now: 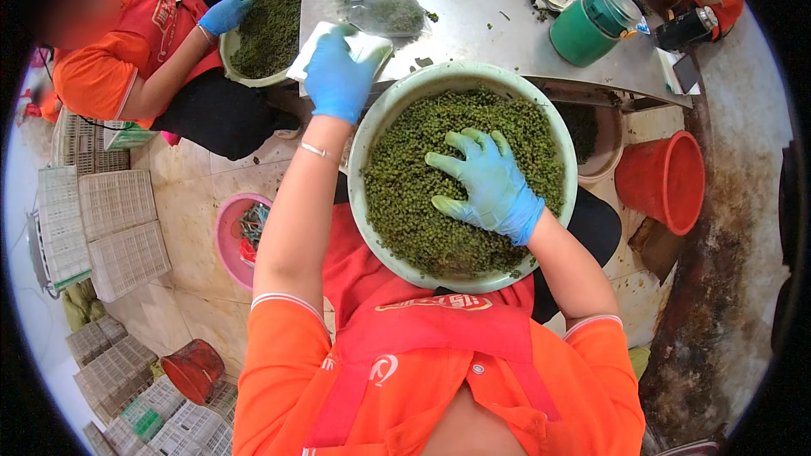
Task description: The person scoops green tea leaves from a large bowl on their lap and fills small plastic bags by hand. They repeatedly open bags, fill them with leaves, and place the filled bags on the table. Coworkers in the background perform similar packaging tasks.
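A large pale green basin (358, 202) full of small green berries on stems, which look like green peppercorns (405, 171), rests on my lap against the metal table. My right hand (485, 180), in a blue glove with greenish fingers, lies on the berries with its fingers spread; nothing shows in its grasp. My left hand (339, 76), gloved in blue, is over a white pad or folded sheet (367, 44) at the table's edge, and its fingertips are blurred. Whether it grips the white thing is unclear. Just beyond are clear plastic bags of green berries (386, 16).
The metal table (469, 19) carries a green lidded jug (586, 25). A co-worker with a blue glove (226, 12) sits at the left by another basin (231, 73). A pink basin (225, 247), a red bucket (659, 183) and plastic crates (120, 202) stand on the floor.
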Demonstrator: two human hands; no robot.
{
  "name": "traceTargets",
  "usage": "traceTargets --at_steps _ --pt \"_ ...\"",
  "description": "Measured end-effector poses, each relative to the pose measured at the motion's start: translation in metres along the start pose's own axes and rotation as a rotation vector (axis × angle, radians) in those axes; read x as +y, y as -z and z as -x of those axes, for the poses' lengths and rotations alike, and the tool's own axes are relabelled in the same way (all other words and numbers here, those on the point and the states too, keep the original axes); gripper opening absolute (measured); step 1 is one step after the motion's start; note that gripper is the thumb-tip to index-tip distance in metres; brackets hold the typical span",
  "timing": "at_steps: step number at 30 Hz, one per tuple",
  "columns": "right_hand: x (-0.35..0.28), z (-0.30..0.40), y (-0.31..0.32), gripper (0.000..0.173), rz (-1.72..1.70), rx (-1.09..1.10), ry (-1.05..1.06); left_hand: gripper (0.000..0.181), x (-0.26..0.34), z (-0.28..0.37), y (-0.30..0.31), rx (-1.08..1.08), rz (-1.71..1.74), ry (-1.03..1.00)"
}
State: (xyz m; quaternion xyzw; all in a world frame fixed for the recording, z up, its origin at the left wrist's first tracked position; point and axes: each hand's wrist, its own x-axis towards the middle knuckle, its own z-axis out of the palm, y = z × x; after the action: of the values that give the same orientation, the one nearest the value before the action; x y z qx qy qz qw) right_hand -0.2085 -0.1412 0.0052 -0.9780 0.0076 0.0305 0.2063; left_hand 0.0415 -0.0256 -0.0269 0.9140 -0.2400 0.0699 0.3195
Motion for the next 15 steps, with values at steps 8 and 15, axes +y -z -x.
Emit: traceTargets --at_steps 8,15 --pt "-0.001 -0.001 -0.004 0.057 0.006 0.04 0.022 0.023 -0.035 0.009 -0.02 -0.207 -0.111 -0.073" --pt "0.004 0.0 -0.002 0.049 -0.116 0.19 0.041 0.024 -0.056 -0.011 -0.011 -0.307 0.331 0.017"
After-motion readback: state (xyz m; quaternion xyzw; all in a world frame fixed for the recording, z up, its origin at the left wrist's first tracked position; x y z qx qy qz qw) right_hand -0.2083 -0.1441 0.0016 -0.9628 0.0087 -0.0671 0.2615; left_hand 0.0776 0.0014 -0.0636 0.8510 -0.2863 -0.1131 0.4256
